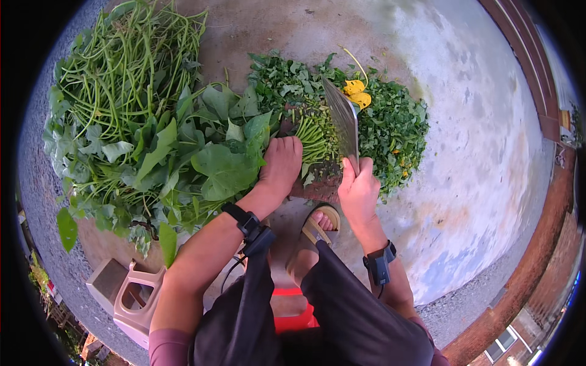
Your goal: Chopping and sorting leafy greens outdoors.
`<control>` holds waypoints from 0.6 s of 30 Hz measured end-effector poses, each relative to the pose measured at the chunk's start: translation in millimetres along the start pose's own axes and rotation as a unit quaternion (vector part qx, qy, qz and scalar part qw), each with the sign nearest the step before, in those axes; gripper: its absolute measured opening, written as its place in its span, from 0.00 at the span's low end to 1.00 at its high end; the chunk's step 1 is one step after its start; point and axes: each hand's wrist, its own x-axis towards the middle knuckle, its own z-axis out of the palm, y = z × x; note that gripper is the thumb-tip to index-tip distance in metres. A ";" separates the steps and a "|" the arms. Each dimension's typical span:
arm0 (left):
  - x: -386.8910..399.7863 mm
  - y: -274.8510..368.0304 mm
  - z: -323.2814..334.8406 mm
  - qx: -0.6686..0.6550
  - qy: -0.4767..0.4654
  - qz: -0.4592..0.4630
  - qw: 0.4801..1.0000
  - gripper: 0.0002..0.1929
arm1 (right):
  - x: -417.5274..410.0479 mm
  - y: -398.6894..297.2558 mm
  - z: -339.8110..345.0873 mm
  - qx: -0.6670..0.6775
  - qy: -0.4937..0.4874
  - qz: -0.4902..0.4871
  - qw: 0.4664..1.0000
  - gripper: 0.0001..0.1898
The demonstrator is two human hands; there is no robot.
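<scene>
My left hand (282, 160) is closed around a bunch of leafy green vines; their cut stems (313, 137) stick out to its right over a wooden chopping board (320, 188). In my right hand (359, 185) is the handle of a broad-bladed cleaver (343, 121), its blade raised beside the stem ends, pointing away from me. Chopped green leaves (393, 132) lie beyond and to the right of the board, with two yellow leaves (359, 94) on a pale stalk among them. Large uncut leaves (226, 169) spread left of my left hand.
A big heap of vines and stems (132, 73) fills the upper left of the concrete floor (467, 137). A pinkish plastic stool (137, 297) lies at lower left. My sandalled foot (322, 224) is close to the board; something red (293, 311) is beneath me.
</scene>
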 end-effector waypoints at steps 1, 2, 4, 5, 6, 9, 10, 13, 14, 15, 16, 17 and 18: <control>0.7 -0.3 -2.5 0.002 0.008 0.003 1.000 0.15 | -4.2 6.0 9.5 0.006 -0.012 0.005 1.000 0.12; 5.1 3.9 -0.9 -0.001 0.016 0.003 1.000 0.15 | -3.7 15.1 16.8 0.007 -0.019 0.006 1.000 0.12; 2.6 4.0 12.5 -0.030 -0.002 -0.018 0.999 0.14 | 3.5 21.0 32.4 -0.117 -0.161 0.034 0.979 0.13; 1.8 2.3 11.3 -0.029 -0.003 -0.018 0.999 0.14 | 5.5 19.7 27.7 -0.110 -0.143 0.010 0.984 0.13; 0.7 0.1 10.5 -0.029 0.002 -0.004 1.000 0.14 | 6.8 17.5 24.4 -0.104 -0.125 -0.014 0.987 0.13; -1.7 -7.1 0.9 -0.029 0.013 0.018 0.999 0.14 | 12.6 -9.3 -5.3 -0.005 -0.048 0.005 0.999 0.13; -2.5 -9.4 -2.7 -0.026 0.023 0.028 0.999 0.14 | 13.1 -15.5 -10.1 0.045 -0.008 0.015 0.999 0.13; 1.4 -0.6 8.5 -0.048 0.047 0.032 0.997 0.15 | 8.9 22.4 27.3 -0.048 -0.047 -0.006 0.998 0.13; 0.6 -0.8 8.0 -0.047 0.048 0.031 0.997 0.15 | 13.1 24.1 33.8 -0.148 -0.146 0.010 0.978 0.13; 0.1 -0.5 7.7 -0.054 0.036 0.036 0.997 0.16 | 15.8 29.5 33.8 -0.103 -0.126 0.003 0.987 0.13; 0.9 -0.3 8.0 -0.062 0.024 0.041 0.997 0.17 | 17.8 35.9 32.2 -0.103 -0.126 0.002 0.987 0.13; -4.9 -8.9 7.2 -0.056 0.015 0.040 0.998 0.17 | 19.4 23.9 27.2 -0.056 -0.088 -0.008 0.995 0.13; -5.0 -13.3 5.1 -0.066 0.016 0.049 0.997 0.18 | 21.5 14.6 17.5 -0.015 -0.050 -0.017 0.998 0.13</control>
